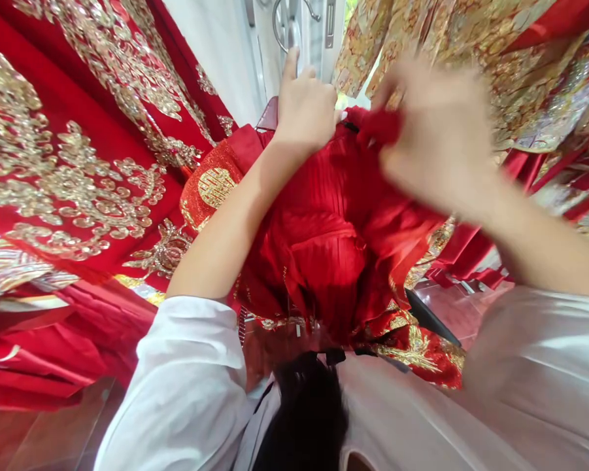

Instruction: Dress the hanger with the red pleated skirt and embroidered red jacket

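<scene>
A red pleated garment (333, 248) with gold embroidery hangs in front of me, bunched at its top. My left hand (306, 104) grips the garment's upper edge next to a dark red hanger end (269, 116), one finger pointing up. My right hand (436, 134) is blurred and pinches a fold of the red cloth (380, 127) at the top right. White sleeves cover both my upper arms.
Red robes with heavy gold embroidery (78, 150) hang on the left, and gold brocade garments (520, 65) hang on the upper right. A white door with a metal handle (287, 26) stands behind. Glossy reddish floor (451, 307) shows below.
</scene>
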